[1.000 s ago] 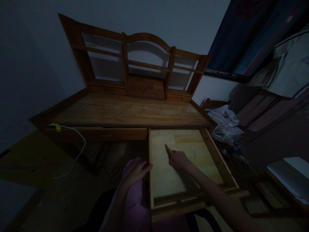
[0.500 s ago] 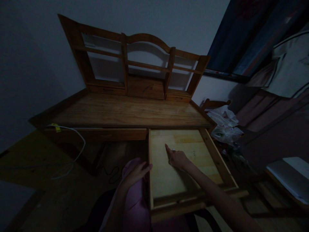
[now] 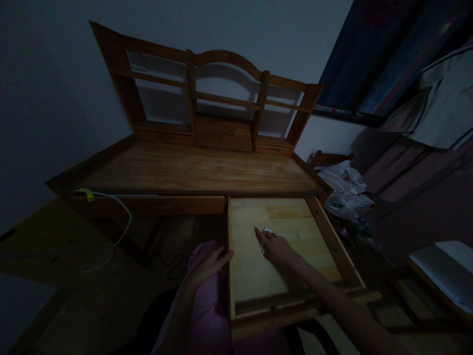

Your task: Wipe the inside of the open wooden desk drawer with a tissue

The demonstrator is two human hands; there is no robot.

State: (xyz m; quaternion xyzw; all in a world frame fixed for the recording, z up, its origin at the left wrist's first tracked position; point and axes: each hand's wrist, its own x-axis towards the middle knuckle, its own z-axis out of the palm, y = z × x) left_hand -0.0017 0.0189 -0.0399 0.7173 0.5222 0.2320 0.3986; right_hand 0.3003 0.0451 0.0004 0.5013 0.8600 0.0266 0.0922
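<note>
My right hand [image 3: 278,248] lies inside a pulled-out wooden drawer [image 3: 244,281], palm down on its pale bottom. A crumpled white piece of tissue or cloth [image 3: 263,248] shows under and between its fingers; the index finger points forward. The rest of the white piece is hidden by the hand. At the drawer's left side wall, my left hand [image 3: 211,264] has a fingertip over the top edge, with the other fingers along the outside, partly hidden. The drawer belongs to a wooden desk [image 3: 207,170].
A shelf hutch [image 3: 225,101] rises at the desk's back. A white cable [image 3: 127,222] with a yellow tag hangs at the left front. Plastic bags [image 3: 343,180] are piled right of the desk. A stool [image 3: 439,286] bearing a flat pale object stands at the far right.
My right hand has shifted slightly toward me and to the right over the drawer bottom, and more of the white piece shows. My left hand stays at the drawer wall.
</note>
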